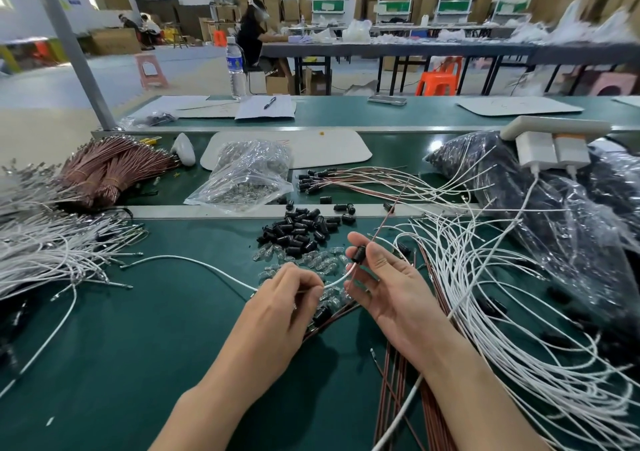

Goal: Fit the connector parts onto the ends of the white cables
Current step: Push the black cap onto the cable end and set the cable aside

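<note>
the left hand (284, 301) hovers low over the green worktop (138, 346), its thumb and forefinger pinched on a single white cable (194, 262), with the other fingers curled in under it. that cable runs in from the left, lies in a shallow arc on the worktop, passes through the pinch and rises to the right hand (388, 288). the right hand is palm-up and half closed, thumb and fingertips gripping a small black connector cap (358, 254) just above the worktop; the cable's end meets the cap's lower side, though whether it is seated inside cannot be told. a thin brown wire (386, 220) sticks up and away from the cap's top. just beyond the hands lies a loose pile of black caps (301, 231), and between that pile and the hands a scatter of small clear bulbs (311, 263). a thick sheaf of white cables (45, 253) lies at the left edge, and another mass of looped white cables (485, 295) spreads to the right. several brown wires (391, 385) lie under the right forearm.
</note>
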The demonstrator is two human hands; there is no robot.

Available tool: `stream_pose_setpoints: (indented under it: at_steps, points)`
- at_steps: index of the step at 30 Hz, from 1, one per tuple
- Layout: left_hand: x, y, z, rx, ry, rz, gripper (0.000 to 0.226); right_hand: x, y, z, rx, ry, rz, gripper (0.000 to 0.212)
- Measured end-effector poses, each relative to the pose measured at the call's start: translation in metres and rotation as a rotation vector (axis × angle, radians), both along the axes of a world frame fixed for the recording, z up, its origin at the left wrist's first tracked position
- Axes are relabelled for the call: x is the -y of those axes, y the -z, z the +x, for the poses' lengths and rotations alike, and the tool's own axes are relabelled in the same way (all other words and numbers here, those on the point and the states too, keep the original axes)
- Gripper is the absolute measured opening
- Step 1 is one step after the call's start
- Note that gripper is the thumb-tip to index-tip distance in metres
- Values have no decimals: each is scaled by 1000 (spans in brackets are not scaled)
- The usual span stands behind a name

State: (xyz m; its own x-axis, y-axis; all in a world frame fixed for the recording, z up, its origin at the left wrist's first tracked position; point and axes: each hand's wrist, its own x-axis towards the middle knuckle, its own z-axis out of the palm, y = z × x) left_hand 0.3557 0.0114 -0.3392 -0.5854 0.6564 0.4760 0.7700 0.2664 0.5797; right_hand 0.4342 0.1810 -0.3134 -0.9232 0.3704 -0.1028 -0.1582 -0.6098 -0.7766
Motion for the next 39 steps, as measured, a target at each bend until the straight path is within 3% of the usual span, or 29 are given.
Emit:
stream_pose_setpoints:
  at_steps: [27, 34, 39]
  points:
    - [0, -5, 4, 32, -195, 171, 16, 9, 2, -2, 26, -47, -20, 31]
    - [-1, -8, 6, 108, -139, 147, 15, 9, 0, -1, 10, -74, -66, 27]
    - [-1, -9, 9, 51, -87, 127, 17, 9, 1, -1, 10, -108, -58, 27]
